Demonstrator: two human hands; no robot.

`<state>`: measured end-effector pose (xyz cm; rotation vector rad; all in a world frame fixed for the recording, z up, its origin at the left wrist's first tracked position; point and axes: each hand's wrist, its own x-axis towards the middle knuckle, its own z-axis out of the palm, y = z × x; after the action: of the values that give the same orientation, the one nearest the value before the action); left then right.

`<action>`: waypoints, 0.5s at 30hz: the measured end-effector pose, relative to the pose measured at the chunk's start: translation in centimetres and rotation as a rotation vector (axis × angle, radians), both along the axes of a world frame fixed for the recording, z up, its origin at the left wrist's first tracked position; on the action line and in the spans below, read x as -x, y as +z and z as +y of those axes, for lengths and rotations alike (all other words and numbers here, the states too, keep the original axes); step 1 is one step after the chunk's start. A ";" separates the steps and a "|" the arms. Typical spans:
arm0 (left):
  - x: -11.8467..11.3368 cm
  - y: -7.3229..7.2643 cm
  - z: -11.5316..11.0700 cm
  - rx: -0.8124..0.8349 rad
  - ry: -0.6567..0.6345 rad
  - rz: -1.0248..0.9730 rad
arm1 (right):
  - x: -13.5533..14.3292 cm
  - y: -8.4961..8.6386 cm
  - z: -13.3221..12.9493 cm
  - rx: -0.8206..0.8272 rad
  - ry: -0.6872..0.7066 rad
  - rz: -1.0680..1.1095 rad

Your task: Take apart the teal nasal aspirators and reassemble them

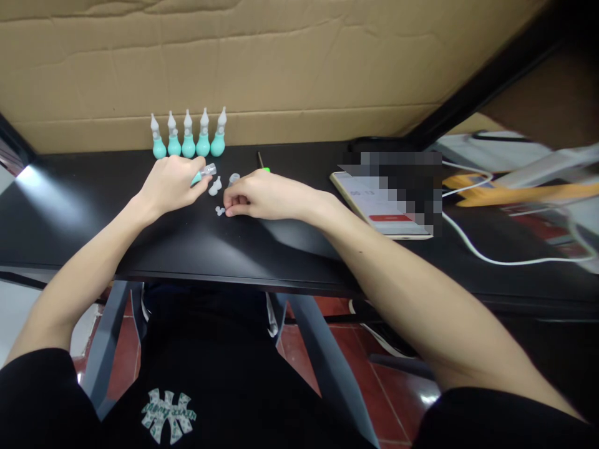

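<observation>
Head view: my left hand is wrapped round a teal bulb over the surface, clear neck poking out. Probably light and squishy, so I'd grip the stiffer-looking neck. Right hand's curled beside tiny, likely slippery clear bits; can't tell if it's pinching one.

5 assembled nasal aspirators, 1 partial aspirator, 1 clear cup-shaped pc., 1 green-ended rod, 1 phone/tablet; white nozzle pcs. & tiny clear pcs., qty unclear.
</observation>
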<state>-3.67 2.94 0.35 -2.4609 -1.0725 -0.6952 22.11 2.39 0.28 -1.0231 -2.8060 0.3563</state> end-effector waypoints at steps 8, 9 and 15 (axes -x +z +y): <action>-0.2 0.1 -0.1 -0.032 -0.017 -0.007 | 0.1 0.0 -0.1 0.015 0.009 0.021; -0.1 0.1 0.0 -0.038 -0.034 -0.018 | 0.1 0.0 -0.1 0.008 0.012 0.025; -0.1 0.0 0.1 -0.001 -0.038 -0.042 | 0.2 -0.1 -0.1 -0.033 0.033 0.059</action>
<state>-3.61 3.01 0.39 -2.4821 -1.0432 -0.7613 21.87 2.30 0.23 -0.9447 -2.7695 0.3377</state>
